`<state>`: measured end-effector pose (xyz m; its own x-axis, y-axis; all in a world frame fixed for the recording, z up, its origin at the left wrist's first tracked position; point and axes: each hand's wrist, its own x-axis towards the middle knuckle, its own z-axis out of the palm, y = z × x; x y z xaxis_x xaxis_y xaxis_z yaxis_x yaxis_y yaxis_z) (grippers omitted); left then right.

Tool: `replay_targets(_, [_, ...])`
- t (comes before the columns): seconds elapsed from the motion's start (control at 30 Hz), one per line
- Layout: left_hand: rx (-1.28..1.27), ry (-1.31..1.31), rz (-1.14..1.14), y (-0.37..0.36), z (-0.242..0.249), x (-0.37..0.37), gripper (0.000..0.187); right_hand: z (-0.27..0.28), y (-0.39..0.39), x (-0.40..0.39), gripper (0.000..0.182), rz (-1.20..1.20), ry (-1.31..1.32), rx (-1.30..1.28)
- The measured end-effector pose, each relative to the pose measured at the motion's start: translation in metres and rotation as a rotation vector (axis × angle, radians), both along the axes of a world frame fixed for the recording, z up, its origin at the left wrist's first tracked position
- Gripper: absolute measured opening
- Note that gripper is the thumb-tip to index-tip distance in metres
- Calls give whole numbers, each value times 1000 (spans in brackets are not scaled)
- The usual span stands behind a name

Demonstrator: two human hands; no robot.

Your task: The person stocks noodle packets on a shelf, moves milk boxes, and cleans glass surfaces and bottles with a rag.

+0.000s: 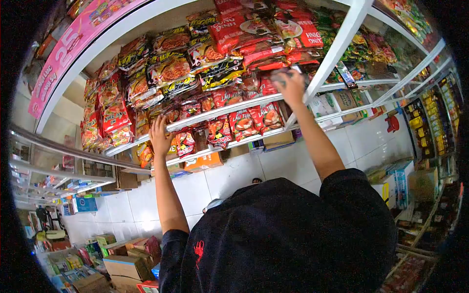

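My left hand [160, 136] is at the white front rail [205, 115] of a store shelf, fingers stretched out and somewhat apart. Close to it hang small red noodle packets [185, 144], and others lie just behind the rail. My right hand [293, 90] is further right, above the same rail, with its fingers curled over a dark, blurred thing [280, 77] whose kind I cannot make out. Beside that hand are red hotpot noodle packets [266, 88]. Stacked black-and-red noodle packs [170, 68] and large red packs [244, 31] fill the shelf behind both hands.
A slanting white shelf post [337, 49] stands right of my right hand. Glass shelves [49, 171] curve along the left. Cartons [124, 271] sit on the tiled floor [229, 180] at lower left. Racks of jars [425, 127] line the right side.
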<state>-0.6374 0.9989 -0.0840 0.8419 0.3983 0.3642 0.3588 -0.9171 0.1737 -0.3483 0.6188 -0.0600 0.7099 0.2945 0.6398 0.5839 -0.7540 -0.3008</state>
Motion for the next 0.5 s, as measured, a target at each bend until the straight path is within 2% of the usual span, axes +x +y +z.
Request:
replay_targets(0.1, [19,-69,-31,1,-3,0,70,-1,11,-23,35,-19,16,-65])
replay_targets(0.13, [-3,-63,-12,1,-5,1,69,2,27,-43,38,8,101,-96])
replay_targets(0.23, [-1,-53,9,0,-3,1,69,3,66,-86,38,349,-38,-109])
replay_targets(0.3, [-32,-15,17,2,-3,1,72,7,62,-62,38,425,32,-150])
replay_targets(0.4, [-25,-27,39,-2,1,3,70,11,23,-2,39,203,85,-102])
replay_targets(0.43, [-24,-26,48,-2,1,2,70,16,13,10,38,166,36,-8])
replay_targets(0.5, [-7,-21,39,-1,0,2,70,5,13,9,37,73,101,-51])
